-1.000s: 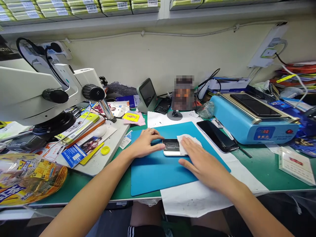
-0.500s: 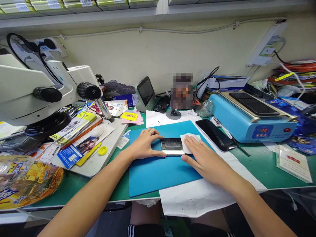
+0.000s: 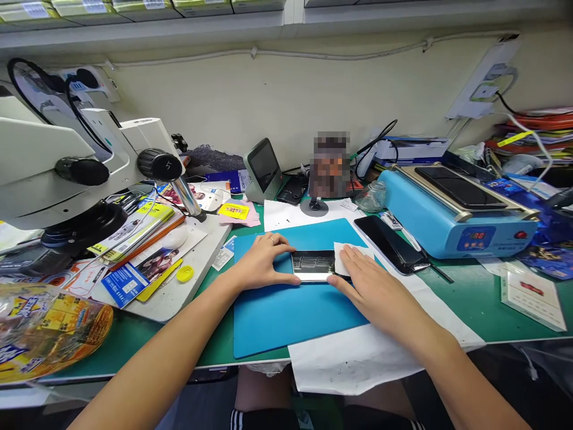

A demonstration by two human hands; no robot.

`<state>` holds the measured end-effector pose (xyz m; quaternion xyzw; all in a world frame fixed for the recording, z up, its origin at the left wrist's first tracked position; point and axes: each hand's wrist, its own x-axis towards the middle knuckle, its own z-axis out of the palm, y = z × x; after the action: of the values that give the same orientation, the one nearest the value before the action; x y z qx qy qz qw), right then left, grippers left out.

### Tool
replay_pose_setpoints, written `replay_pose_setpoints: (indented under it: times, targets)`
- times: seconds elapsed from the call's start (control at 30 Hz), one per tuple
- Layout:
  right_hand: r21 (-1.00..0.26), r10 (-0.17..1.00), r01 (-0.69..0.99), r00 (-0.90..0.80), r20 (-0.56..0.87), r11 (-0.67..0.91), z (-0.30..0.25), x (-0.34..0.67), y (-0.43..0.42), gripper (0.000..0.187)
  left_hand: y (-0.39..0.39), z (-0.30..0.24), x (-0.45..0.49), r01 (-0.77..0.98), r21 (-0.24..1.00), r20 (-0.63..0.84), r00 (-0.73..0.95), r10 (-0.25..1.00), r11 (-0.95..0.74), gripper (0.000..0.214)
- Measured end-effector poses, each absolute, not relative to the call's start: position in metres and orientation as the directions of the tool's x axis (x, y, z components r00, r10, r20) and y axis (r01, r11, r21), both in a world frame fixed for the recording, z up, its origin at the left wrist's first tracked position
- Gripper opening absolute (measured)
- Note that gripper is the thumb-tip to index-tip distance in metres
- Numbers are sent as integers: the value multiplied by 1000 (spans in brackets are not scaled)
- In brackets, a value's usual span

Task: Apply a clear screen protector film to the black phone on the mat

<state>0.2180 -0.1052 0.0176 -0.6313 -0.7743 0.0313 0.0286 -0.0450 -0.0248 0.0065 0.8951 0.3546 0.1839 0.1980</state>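
A glossy, dark phone [image 3: 313, 265] lies sideways on the blue mat [image 3: 286, 322], its face mirroring bright stripes. Thumb and fingers of my left hand [image 3: 264, 260] clasp its left end, closed on the edges. On the right end, my right hand [image 3: 369, 286] presses a folded white wipe [image 3: 342, 255] under nearly flat fingers, with the thumb at the phone's near edge. The hand and wipe cover that end of the phone. Just right of the mat rests another black phone [image 3: 387, 242].
A microscope [image 3: 67, 167] stands at left over papers and cards. At right is a blue heating machine [image 3: 452, 209] with a phone [image 3: 456, 186] on top. A small-screen device [image 3: 264, 170], a glass jar [image 3: 372, 196] and a cigarette box [image 3: 532, 295] sit around the mat.
My right hand has slid the wipe a little to the right along the phone, uncovering slightly more of its face. My left hand has kept its place.
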Motion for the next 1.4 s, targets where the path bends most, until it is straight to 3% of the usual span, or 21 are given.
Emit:
replay_pose_setpoints:
  times: [0.57,1.03,1.23,1.4]
  targets:
    - [-88,977,974,-212,-9,211,19,212,-106,96,-26,7,-44,558,496,197,674,712,-666,63]
    - [-217,907,885,-421,0,411,21,155,-100,99,-24,4,-44,546,508,209,672,711,-666,59]
    - [-269,866,836,-500,-10,479,22,159,-125,92,-23,3,-47,532,500,217,687,693,-684,62]
    - [-280,927,896,-371,-49,344,15,209,-136,85,-23,3,-47,543,504,205,681,703,-672,66]
